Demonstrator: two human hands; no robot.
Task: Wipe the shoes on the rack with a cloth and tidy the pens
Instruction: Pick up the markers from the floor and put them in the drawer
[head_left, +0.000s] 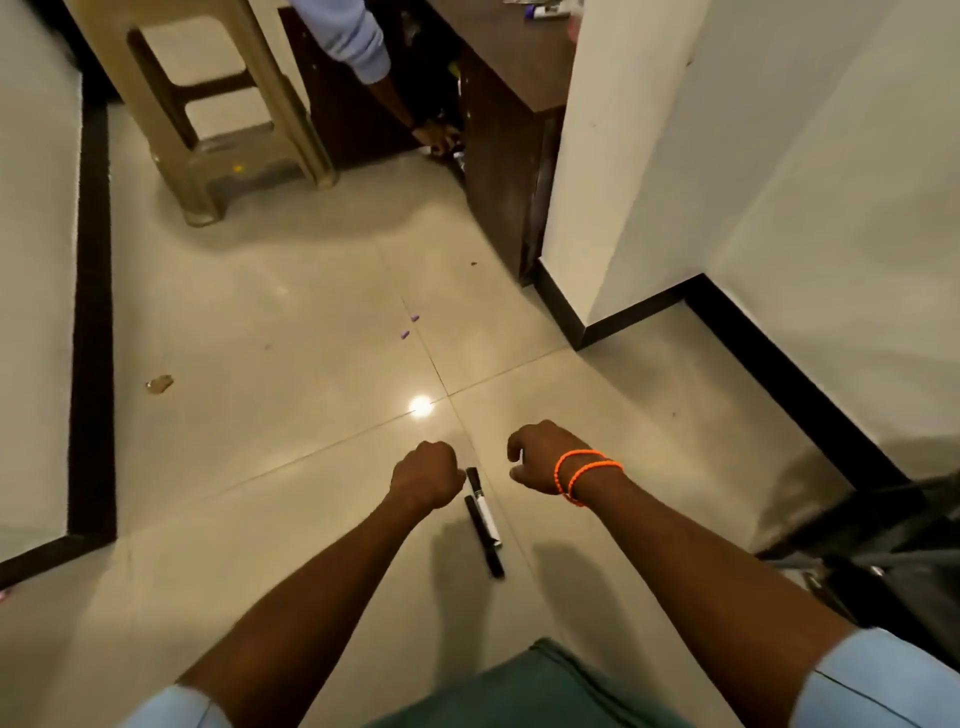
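Note:
Two markers lie side by side on the tiled floor: a white-bodied marker (485, 506) with a black cap and an all-black marker (485, 538). My left hand (428, 475) hovers just left of their upper ends, curled into a fist with nothing visible in it. My right hand (537, 460), with orange bands on its wrist, hangs to the right of the markers, fingers loosely curled and holding nothing. Neither hand touches the markers. Green fabric (545, 686) shows at the bottom edge; whether it is a cloth or clothing I cannot tell. No shoes are visible.
A beige plastic stool (208, 104) stands at the back left beside a dark wooden cabinet (504, 171), where another person's hand (434, 137) reaches low. Purple bits (410, 325) and a scrap (160, 383) lie on the floor. A white wall corner (597, 234) juts in on the right, a dark bag (883, 561) below it.

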